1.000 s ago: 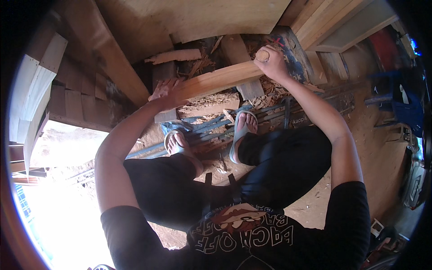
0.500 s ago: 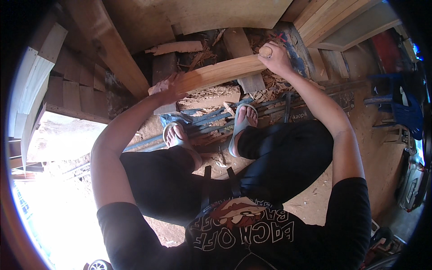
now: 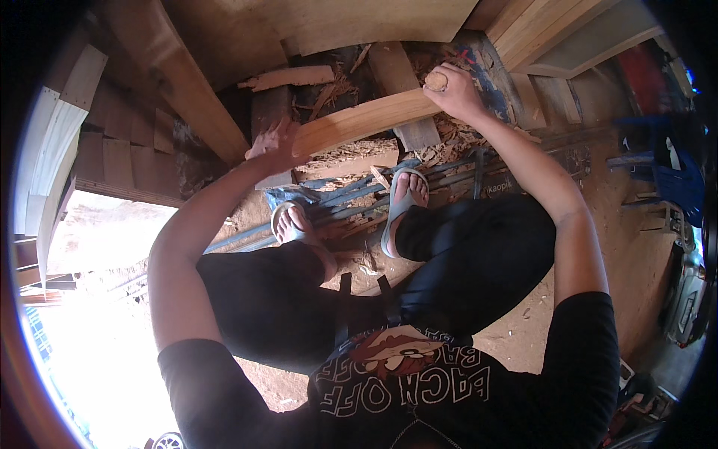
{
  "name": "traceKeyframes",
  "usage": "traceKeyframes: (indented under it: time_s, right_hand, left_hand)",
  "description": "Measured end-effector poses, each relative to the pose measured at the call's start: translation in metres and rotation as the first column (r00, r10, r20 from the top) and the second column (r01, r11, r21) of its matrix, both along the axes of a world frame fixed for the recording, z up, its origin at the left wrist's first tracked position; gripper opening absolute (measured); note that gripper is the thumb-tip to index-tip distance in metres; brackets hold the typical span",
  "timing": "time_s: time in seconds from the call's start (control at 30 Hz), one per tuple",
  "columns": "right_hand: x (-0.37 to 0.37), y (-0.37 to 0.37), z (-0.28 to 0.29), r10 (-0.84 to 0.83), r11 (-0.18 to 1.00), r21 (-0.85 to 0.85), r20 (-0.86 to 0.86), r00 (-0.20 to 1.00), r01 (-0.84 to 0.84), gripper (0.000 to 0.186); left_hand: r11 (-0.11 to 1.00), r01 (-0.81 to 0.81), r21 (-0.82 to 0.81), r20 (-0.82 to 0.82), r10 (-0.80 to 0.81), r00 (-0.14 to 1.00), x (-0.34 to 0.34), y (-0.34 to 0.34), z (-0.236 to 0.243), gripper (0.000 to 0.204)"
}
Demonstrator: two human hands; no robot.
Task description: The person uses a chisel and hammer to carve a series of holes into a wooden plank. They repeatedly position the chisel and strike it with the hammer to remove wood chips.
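A long, pale wooden plank [image 3: 359, 120] lies across in front of my feet, rising slightly towards the right. My left hand [image 3: 275, 144] grips its left end, with fingers over the top. At the plank's right end my right hand [image 3: 458, 93] is closed around a round wooden handle [image 3: 436, 81], whose cut end faces me. The rest of that tool is hidden by the hand and the plank. Beneath the plank are a dark wooden block [image 3: 271, 108] and a second block [image 3: 417, 135]. A rough, splintered piece of wood [image 3: 351, 161] lies just on my side of it.
Wood chips [image 3: 449, 142] and a bark-like strip [image 3: 288, 77] litter the ground. Dark metal bars [image 3: 336, 196] run past my sandalled feet. A thick beam [image 3: 179, 71] leans at the left, and a large board [image 3: 336, 22] stands ahead. A blue chair [image 3: 666, 172] is at the right.
Both hands and the plank have shifted very slightly left and away. The left hand's fingers have bunched up more on the plank. The right hand keeps its grip on the handle.
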State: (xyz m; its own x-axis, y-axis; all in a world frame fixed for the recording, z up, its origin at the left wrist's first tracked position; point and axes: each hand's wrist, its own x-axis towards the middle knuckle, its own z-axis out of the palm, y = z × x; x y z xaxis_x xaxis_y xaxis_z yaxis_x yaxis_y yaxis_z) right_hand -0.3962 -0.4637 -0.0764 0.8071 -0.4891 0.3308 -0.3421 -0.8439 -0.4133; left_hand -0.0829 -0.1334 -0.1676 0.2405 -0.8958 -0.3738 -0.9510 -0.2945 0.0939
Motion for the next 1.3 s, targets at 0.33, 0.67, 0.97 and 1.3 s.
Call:
traceKeyframes:
  time_s: [0.33, 0.67, 0.97, 1.3]
  right_hand:
    - [-0.002, -0.002, 0.001, -0.011, 0.998, -0.053, 0.057, 0.998, 0.014, 0.032]
    - [-0.002, -0.002, 0.0, 0.0, 0.999, -0.044, 0.012, 1.0, 0.0, 0.038]
    - [-0.002, -0.005, -0.002, 0.015, 0.996, -0.091, 0.04, 0.999, -0.011, 0.038]
    - [-0.002, 0.004, 0.005, 0.023, 0.998, -0.052, 0.063, 0.998, -0.019, 0.027]
  left_hand:
    - [0.997, -0.07, -0.037, -0.005, 0.07, 0.998, -0.017, -0.003, 0.028, 0.1]
    - [0.998, -0.047, 0.044, -0.026, 0.048, 0.998, -0.015, -0.007, 0.019, 0.104]
    - [0.978, 0.18, 0.107, 0.114, -0.192, 0.975, -0.015, -0.006, 0.031, 0.106]
    - [0.996, 0.064, 0.064, -0.027, -0.062, 0.998, -0.007, -0.01, 0.024, 0.113]
